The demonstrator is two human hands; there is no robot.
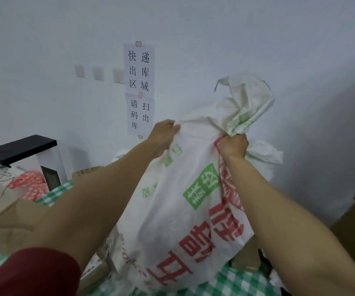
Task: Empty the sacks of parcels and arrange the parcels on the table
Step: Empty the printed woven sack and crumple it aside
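Head cam: both hands are clamped on the white woven sack (178, 201) with red and green print. The left hand (163, 135) pinches its top edge and the right hand (234, 146) is fisted round a bunched corner. The sack hangs down to the green-checked table (238, 283), with a brown cardboard parcel (248, 254) just beside its lower right.

- This looks like a courier parcel pickup point. At 11 o'clock two paper notices (139, 69) taped to the white wall read "快递出库区域" and "请扫码出库", marking an express outbound area where parcels are scanned out.
- At 9 o'clock stands a white device with a black overhanging top (22, 149), seemingly a scanner.
- From the centre down to 6 o'clock a large printed woven sack (183, 189) sits on the green-checked surface (242, 280).
- Towards 8 o'clock lie a cardboard box (87, 170) and a red-and-white bag (30, 182).
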